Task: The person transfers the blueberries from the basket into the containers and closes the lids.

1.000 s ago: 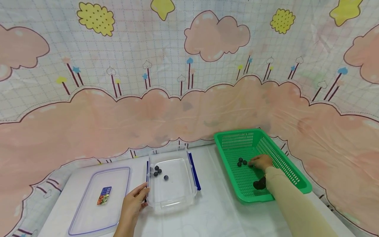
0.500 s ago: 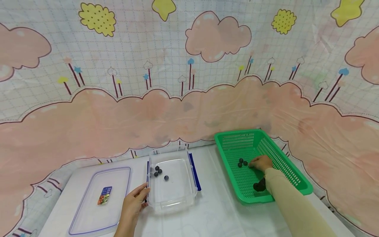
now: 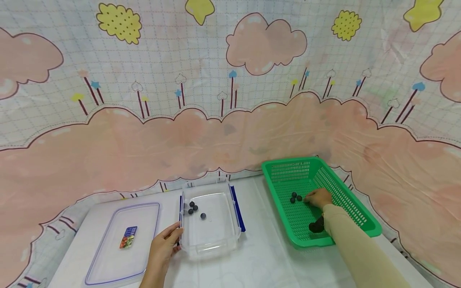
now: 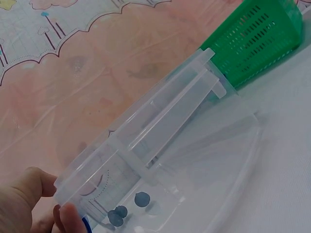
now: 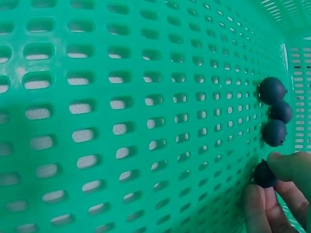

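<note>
My left hand (image 3: 161, 246) grips the left wall of a clear plastic box (image 3: 219, 236), thumb and fingers on either side of its rim. Several dark blueberries (image 3: 203, 216) lie inside the box toward its left; the left wrist view shows them near the held wall. Inside the green basket (image 3: 291, 236), my right hand (image 3: 318, 198) pinches one blueberry (image 5: 265, 174) between thumb and fingertips. Close by, three loose blueberries (image 5: 272, 91) sit together on the perforated floor. In the head view the pinched berry is mostly hidden by the fingers.
A clear lid (image 3: 104, 256) with a blue edge and a printed label (image 3: 128, 237) lies left of the box. Blue clips (image 3: 237, 210) stick out at the box's sides. A dark object (image 3: 317, 225) shows beside my right wrist. Patterned cloth hangs behind the table.
Almost nothing differs. Both hands keep their places on the box and in the basket; the whole head view shifts very slightly.
</note>
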A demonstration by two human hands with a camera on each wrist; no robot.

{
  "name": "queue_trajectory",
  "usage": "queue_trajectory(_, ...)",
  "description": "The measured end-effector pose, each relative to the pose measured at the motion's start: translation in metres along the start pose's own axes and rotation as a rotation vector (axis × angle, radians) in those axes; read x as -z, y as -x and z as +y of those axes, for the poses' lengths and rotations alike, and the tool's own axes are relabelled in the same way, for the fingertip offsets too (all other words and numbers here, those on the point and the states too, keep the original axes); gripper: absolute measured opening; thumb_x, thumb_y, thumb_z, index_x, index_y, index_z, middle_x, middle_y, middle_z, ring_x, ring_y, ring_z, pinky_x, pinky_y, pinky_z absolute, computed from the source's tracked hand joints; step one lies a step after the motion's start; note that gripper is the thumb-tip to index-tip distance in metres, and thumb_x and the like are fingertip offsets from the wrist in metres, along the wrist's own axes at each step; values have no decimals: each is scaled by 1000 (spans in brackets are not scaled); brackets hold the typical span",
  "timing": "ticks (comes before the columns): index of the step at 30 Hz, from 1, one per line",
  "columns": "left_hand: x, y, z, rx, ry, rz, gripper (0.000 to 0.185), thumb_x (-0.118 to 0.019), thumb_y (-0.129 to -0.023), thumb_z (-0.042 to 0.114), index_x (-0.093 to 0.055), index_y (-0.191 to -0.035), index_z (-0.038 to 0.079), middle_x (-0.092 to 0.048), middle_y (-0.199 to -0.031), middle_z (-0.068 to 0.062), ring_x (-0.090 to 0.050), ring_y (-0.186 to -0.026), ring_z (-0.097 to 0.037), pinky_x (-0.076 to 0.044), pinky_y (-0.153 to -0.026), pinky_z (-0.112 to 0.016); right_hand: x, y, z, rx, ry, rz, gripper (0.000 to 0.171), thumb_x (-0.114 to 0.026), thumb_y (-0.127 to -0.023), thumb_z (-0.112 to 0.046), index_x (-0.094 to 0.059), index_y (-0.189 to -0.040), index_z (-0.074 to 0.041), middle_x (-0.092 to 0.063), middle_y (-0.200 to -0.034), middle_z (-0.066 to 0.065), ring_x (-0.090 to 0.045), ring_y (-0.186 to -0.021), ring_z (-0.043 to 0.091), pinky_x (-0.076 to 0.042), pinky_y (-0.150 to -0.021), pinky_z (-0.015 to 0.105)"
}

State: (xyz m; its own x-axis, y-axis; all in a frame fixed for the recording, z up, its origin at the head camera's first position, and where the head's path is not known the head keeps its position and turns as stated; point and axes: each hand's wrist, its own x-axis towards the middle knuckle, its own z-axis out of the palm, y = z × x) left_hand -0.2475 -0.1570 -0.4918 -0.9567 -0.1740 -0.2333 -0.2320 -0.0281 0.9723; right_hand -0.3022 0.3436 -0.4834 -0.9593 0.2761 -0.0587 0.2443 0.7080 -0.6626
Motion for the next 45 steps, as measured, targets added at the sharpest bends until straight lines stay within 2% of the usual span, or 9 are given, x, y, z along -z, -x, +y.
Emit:
queue_trajectory(13, 0, 0, 1, -10, -2, -9, 50, -68, -92, 18, -55, -136, -4, -58, -80, 10, -49, -77, -11, -52, -59, -20, 0, -4, 4, -2, -32, 14, 32, -62, -89, -15, -71, -105, 11, -72, -75, 15, -67, -73, 27, -55, -72, 45)
queue_trajectory(16, 0, 1, 0, -7, -1, -5, 49, -68, -92, 16, -55, -135, -3, -58, -80, 10, -49, -77, -10, -52, -59, -20, 1, -6, 5, -8, -75, 23, 28, -62, -86, -14, -74, -95, 9, -68, -64, 7, -62, -63, 20, -52, -64, 37)
queue_trajectory(20, 0, 2, -1, -3, -4, 4, 48, -67, -92, 14, -56, -135, -3, -57, -80, 10, -49, -76, -9, -52, -59, -20, 2, -9, 5, -19, -107, 25, 23, -61, -82, -16, -70, -65, -3, -59, -53, -2, -48, -53, 15, -38, -54, 28)
queue_trajectory(28, 0, 2, -1, -19, -14, -6, 50, -69, -91, 19, -56, -135, -3, -56, -82, 10, -49, -76, -9, -52, -58, -19, 1, -10, -5, -46, -231, -33, 23, -62, -84, -20, -65, -63, -12, -59, -59, -3, -43, -59, 16, -32, -59, 32)
queue_trajectory(31, 0, 3, 0, -24, -19, -8, 51, -69, -92, 19, -56, -135, -3, -56, -82, 9, -49, -77, -9, -52, -58, -20, 2, -8, -12, -42, -252, -48, 23, -62, -88, -21, -71, -73, -5, -65, -64, 1, -51, -64, 16, -42, -65, 32)
queue_trajectory(33, 0, 3, 0, -24, -17, -4, 50, -68, -92, 18, -55, -136, -3, -56, -82, 9, -49, -76, -9, -52, -58, -19, 3, -4, -17, -27, -277, -56, 27, -62, -91, -21, -74, -91, 2, -72, -75, 8, -62, -72, 20, -52, -77, 38)
queue_trajectory(36, -1, 3, 0, -19, -12, 2, 49, -67, -92, 15, -54, -136, -4, -57, -81, 10, -49, -76, -9, -52, -58, -19, 4, 1, -23, 5, -348, -85, 39, -60, -95, -18, -64, -119, 11, -73, -103, 19, -69, -95, 30, -51, -96, 51)
queue_trajectory(40, 0, 2, 0, -21, -12, 1, 49, -67, -92, 16, -55, -136, -4, -58, -81, 10, -50, -76, -9, -52, -59, -20, 4, 4, -29, 26, -439, -127, 42, -58, -98, -14, -55, -128, 15, -64, -121, 26, -68, -104, 30, -47, -103, 52)
queue_trajectory(45, 0, 3, 0, -20, -14, 4, 49, -67, -92, 16, -55, -136, -4, -58, -81, 10, -49, -76, -9, -52, -58, -20, 1, 5, -35, 61, -555, -180, 44, -58, -99, -10, -49, -131, 18, -57, -130, 29, -69, -104, 23, -46, -104, 49)
